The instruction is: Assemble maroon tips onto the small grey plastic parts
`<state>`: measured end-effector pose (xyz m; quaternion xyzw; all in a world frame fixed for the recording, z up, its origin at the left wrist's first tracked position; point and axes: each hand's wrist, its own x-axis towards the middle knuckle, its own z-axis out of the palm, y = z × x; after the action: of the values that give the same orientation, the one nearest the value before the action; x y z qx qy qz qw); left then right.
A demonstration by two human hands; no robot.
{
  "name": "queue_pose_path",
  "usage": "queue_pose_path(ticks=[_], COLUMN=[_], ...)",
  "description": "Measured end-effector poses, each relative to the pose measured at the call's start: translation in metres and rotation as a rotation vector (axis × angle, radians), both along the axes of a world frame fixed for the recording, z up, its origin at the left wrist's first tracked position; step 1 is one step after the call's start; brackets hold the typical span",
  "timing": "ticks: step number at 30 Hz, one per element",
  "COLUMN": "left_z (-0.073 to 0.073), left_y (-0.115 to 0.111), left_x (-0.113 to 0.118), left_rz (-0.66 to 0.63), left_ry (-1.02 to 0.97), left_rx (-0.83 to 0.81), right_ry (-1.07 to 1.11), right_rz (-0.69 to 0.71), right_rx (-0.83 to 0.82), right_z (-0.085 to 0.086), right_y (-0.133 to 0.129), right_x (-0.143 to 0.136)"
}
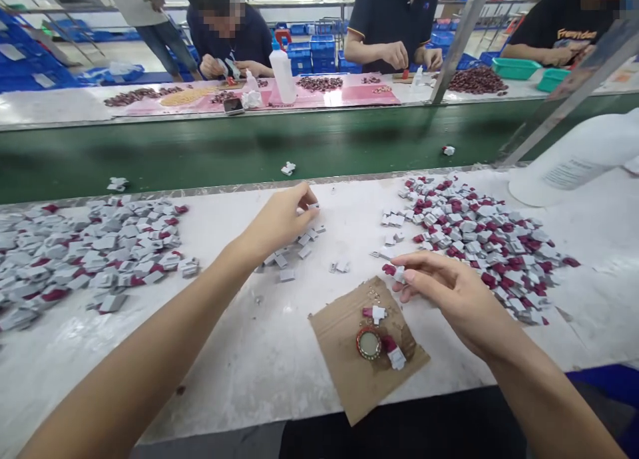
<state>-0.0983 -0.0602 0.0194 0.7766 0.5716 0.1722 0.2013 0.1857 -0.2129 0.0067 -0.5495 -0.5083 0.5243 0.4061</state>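
Note:
My left hand (289,216) is over a small group of grey plastic pieces (287,275) at the table's middle, thumb and fingertips closed on a small grey piece (313,207). In my right hand (439,279), thumb and fingers pinch a white and dark-red part (399,273), just above the top right edge of a brown cardboard piece (339,352). On the cardboard lie a round bottle cap (369,344) and two white and dark-red parts (396,356). A few loose grey pieces (340,267) rest between my hands.
Large piles of grey and dark-red parts lie left (110,246) and right (479,239). A white bottle (569,163) lies at the right, near a metal post (559,90). Beyond a green conveyor belt (210,156), several people work at another table.

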Motion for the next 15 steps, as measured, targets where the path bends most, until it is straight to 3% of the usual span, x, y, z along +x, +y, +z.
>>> queue_pose_path(ticks=[6,10,15], left_z=[0.008,0.003,-0.002], left_y=[-0.051,-0.084,-0.111], left_x=[0.016,0.023,0.026], left_rz=[-0.004,-0.028,-0.054], left_ry=[-0.541,-0.640,-0.680], left_rx=[-0.445,-0.594,-0.649], right_ry=[0.186,0.224,0.052], right_rz=[-0.169,-0.106,-0.053], right_rx=[-0.022,-0.061,0.105], right_z=[-0.017,-0.018,-0.008], right_y=[-0.021,-0.036,-0.062], right_x=[0.006,0.010,-0.001])
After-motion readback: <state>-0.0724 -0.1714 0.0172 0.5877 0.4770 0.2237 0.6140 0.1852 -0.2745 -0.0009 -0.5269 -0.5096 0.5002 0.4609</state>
